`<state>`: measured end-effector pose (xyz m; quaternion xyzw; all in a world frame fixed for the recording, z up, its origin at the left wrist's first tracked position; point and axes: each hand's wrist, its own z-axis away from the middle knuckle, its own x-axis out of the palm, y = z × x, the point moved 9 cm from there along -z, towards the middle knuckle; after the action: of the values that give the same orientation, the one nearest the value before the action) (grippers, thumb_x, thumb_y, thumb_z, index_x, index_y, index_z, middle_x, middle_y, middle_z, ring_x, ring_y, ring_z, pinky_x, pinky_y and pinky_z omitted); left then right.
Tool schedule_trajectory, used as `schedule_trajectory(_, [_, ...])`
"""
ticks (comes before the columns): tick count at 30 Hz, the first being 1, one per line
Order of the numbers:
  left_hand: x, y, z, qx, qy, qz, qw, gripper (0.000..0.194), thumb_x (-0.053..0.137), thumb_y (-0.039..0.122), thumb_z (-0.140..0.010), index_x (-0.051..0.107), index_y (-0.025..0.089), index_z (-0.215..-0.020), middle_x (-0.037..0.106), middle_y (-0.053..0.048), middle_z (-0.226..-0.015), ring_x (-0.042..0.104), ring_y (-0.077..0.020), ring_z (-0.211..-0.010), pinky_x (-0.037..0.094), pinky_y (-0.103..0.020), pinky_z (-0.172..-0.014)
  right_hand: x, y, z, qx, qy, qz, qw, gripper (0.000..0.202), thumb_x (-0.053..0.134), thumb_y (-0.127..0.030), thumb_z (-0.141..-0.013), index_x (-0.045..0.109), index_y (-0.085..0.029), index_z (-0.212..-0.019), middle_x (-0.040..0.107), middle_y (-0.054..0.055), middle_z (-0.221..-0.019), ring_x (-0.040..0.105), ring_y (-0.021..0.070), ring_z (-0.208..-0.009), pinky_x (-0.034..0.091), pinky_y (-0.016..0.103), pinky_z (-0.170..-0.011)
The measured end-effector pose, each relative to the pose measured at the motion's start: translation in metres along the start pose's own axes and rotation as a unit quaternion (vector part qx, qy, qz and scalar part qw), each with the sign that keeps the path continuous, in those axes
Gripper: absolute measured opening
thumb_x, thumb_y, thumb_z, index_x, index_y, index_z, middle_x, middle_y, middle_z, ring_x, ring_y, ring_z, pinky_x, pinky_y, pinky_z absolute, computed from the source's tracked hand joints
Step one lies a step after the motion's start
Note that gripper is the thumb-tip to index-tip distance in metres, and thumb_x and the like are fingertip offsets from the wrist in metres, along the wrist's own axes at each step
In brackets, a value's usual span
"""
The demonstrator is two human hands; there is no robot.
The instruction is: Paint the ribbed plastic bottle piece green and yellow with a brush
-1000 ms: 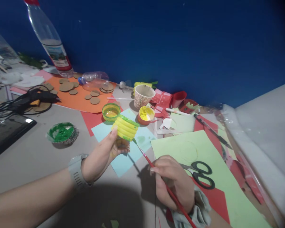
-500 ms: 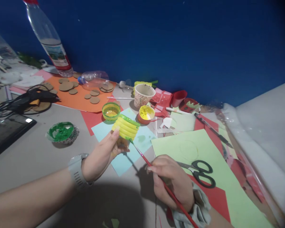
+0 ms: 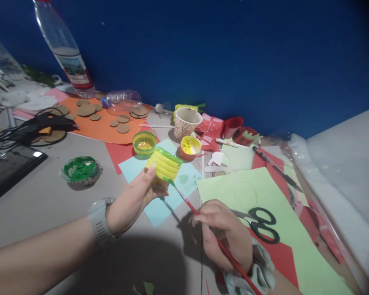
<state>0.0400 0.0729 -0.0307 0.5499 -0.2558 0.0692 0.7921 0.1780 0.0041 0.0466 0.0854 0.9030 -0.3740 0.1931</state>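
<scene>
My left hand [image 3: 141, 192] grips a ridged yellow piece [image 3: 164, 164] by its left side, with the thumb on its face. Green paint runs along the top edge of the piece and shows at its bottom edge. In my right hand [image 3: 223, 233] is a red paintbrush [image 3: 189, 205], held like a pen. Its green bristles touch the bottom edge of the yellow piece. Beneath lies a light blue paper [image 3: 153, 215] with green smudges. Close by stand a small cup of yellow paint [image 3: 190, 149], a green-rimmed cup of liquid [image 3: 144, 144] and a bowl of green paint [image 3: 80, 170].
Black-handled scissors [image 3: 261, 225] lie on light green paper [image 3: 283, 196] at the right. Behind are a patterned paper cup [image 3: 187, 123] and an overturned clear bottle [image 3: 124, 102]. Cardboard discs [image 3: 86, 110], a tall bottle [image 3: 72, 65], a glue gun [image 3: 51, 125] and a phone [image 3: 12, 170] occupy the left.
The brush tip has shifted very slightly right along the bottom edge of the yellow piece, and my right hand has moved slightly with it. Both grips are the same.
</scene>
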Motion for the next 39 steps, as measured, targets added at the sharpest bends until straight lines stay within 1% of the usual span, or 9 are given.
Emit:
schedule_trajectory(5, [-0.001,0.000,0.001,0.001,0.003,-0.004,1.000,0.030,0.040,0.044,-0.096,0.056,0.020,-0.106,0.053,-0.003,-0.094,0.048,-0.0154,-0.082,0.049,-0.028,-0.077,0.000,-0.005,-0.002,-0.020,0.002,-0.011,1.000,0.041,0.048,0.003,-0.070,0.056,-0.019,-0.104,0.062,0.003,-0.069,0.058,0.0152,-0.062,0.050,0.028,-0.056])
schedule_trajectory(11, [-0.002,0.000,0.001,-0.011,0.016,0.007,1.000,0.027,0.040,0.043,-0.096,0.054,0.019,-0.097,0.051,-0.002,-0.081,0.050,-0.0163,-0.081,0.048,-0.027,-0.073,0.002,-0.002,-0.003,-0.003,0.010,0.012,1.000,0.037,0.047,0.004,-0.071,0.057,-0.018,-0.099,0.062,0.004,-0.069,0.058,0.0152,-0.062,0.050,0.028,-0.055])
schedule_trajectory(13, [-0.001,0.000,0.002,-0.012,0.014,0.011,1.000,0.027,0.039,0.042,-0.097,0.053,0.019,-0.096,0.051,-0.002,-0.081,0.049,-0.0155,-0.078,0.048,-0.027,-0.073,0.000,-0.003,-0.003,-0.015,0.014,0.013,1.000,0.038,0.048,0.004,-0.070,0.056,-0.019,-0.100,0.061,0.003,-0.068,0.056,0.0145,-0.059,0.049,0.028,-0.054])
schedule_trajectory(16, [0.000,-0.001,0.002,-0.012,0.009,0.001,1.000,0.028,0.040,0.043,-0.096,0.054,0.019,-0.101,0.050,-0.003,-0.086,0.048,-0.0158,-0.080,0.048,-0.030,-0.077,0.002,-0.005,-0.005,-0.028,-0.001,0.015,0.999,0.040,0.048,0.002,-0.070,0.056,-0.019,-0.102,0.062,0.003,-0.070,0.057,0.0144,-0.060,0.050,0.027,-0.055])
schedule_trajectory(20, [-0.003,-0.002,0.000,-0.003,0.012,-0.003,1.000,0.029,0.042,0.044,-0.095,0.055,0.020,-0.102,0.051,-0.003,-0.089,0.048,-0.0172,-0.084,0.048,-0.031,-0.078,0.000,-0.002,-0.007,-0.006,0.000,0.034,0.999,0.036,0.048,0.002,-0.071,0.057,-0.018,-0.099,0.063,0.005,-0.070,0.058,0.0151,-0.062,0.051,0.027,-0.056])
schedule_trajectory(26, [-0.003,-0.004,-0.002,-0.002,0.001,0.002,1.000,0.029,0.041,0.044,-0.096,0.056,0.021,-0.105,0.054,-0.004,-0.094,0.048,-0.0171,-0.084,0.048,-0.031,-0.077,0.001,-0.007,-0.007,-0.039,-0.009,0.017,0.999,0.042,0.047,0.002,-0.067,0.056,-0.016,-0.103,0.062,0.006,-0.071,0.056,0.0155,-0.062,0.051,0.029,-0.056])
schedule_trajectory(31, [-0.004,-0.004,-0.001,-0.004,0.008,0.002,1.000,0.028,0.041,0.044,-0.096,0.056,0.021,-0.100,0.053,-0.003,-0.092,0.048,-0.0172,-0.085,0.048,-0.030,-0.076,-0.003,-0.006,-0.008,-0.032,0.005,0.013,0.999,0.042,0.047,0.003,-0.066,0.056,-0.016,-0.103,0.061,0.005,-0.069,0.056,0.0147,-0.061,0.050,0.028,-0.054])
schedule_trajectory(36, [-0.004,-0.003,0.001,-0.009,0.006,-0.025,1.000,0.032,0.043,0.048,-0.094,0.059,0.020,-0.103,0.054,-0.003,-0.089,0.049,-0.0173,-0.085,0.047,-0.033,-0.082,0.002,-0.009,-0.008,-0.041,-0.022,0.031,0.998,0.041,0.048,0.003,-0.069,0.056,-0.016,-0.105,0.064,0.006,-0.074,0.059,0.0149,-0.065,0.053,0.028,-0.059])
schedule_trajectory(39, [-0.005,-0.002,0.002,-0.005,0.008,-0.037,0.999,0.037,0.045,0.050,-0.093,0.059,0.020,-0.110,0.054,-0.003,-0.084,0.051,-0.0195,-0.090,0.046,-0.034,-0.084,0.001,-0.007,-0.008,-0.024,0.000,0.043,0.999,0.041,0.048,0.004,-0.069,0.056,-0.018,-0.102,0.063,0.004,-0.070,0.057,0.0145,-0.062,0.052,0.027,-0.057])
